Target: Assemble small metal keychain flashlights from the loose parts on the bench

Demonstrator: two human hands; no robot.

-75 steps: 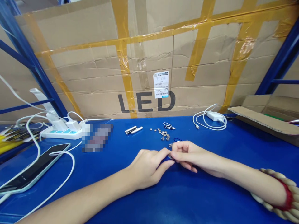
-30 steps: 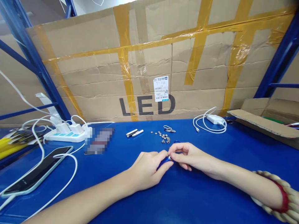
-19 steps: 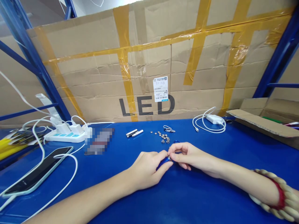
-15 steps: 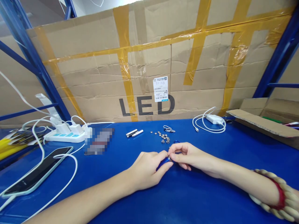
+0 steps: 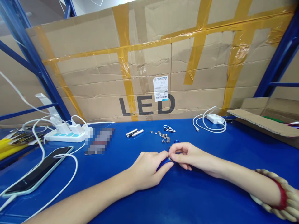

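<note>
My left hand (image 5: 146, 169) and my right hand (image 5: 187, 155) meet at the middle of the blue table (image 5: 187, 199). Both pinch a small blue cylindrical piece with a metal end (image 5: 167, 159) between thumb and fingers. Just beyond the hands lies a cluster of small round silver parts (image 5: 163, 136), a metal clip (image 5: 169, 128) and two silver cylinders (image 5: 134, 133). A blue ring (image 5: 177, 141) shows behind my right hand's fingers.
A white power strip with plugs (image 5: 64, 133) and a phone on a white cable (image 5: 35, 174) lie at the left. A white charger with coiled cable (image 5: 211, 119) and an open cardboard box (image 5: 268, 119) sit at the right. A taped cardboard sheet marked LED (image 5: 149, 62) stands behind.
Both hands stay pinched on the small piece with only slight finger shifts. The view tilted a little since the oldest frame.
</note>
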